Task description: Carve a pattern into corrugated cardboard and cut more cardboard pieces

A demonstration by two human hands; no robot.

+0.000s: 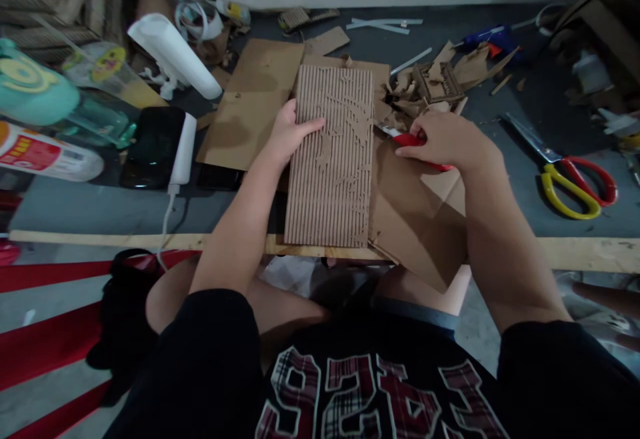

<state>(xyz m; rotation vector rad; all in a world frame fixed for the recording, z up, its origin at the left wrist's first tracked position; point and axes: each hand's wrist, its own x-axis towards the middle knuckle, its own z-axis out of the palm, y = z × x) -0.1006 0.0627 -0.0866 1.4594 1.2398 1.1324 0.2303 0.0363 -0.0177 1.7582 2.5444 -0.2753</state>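
My left hand (290,132) grips the left edge of a corrugated cardboard sheet (333,179), thumb lying on its ribbed face. The bare ridges carry torn scraps of paper, and the sheet's lower end reaches the table's front edge. To the right of the sheet, my right hand (445,139) has its fingers closed on a red-handled tool (407,139) with a metal tip. Its exact kind is partly hidden by the fingers. Flat brown cardboard (415,212) lies beneath that tool, and another brown piece (255,99) lies behind my left hand.
Large scissors (565,172) with yellow and red handles lie at right. Torn cardboard scraps (440,82), glue sticks (385,23) and a blue glue gun (493,39) are toward the back. Bottles (50,155), a black device (153,149) and a white cable (167,219) crowd the left.
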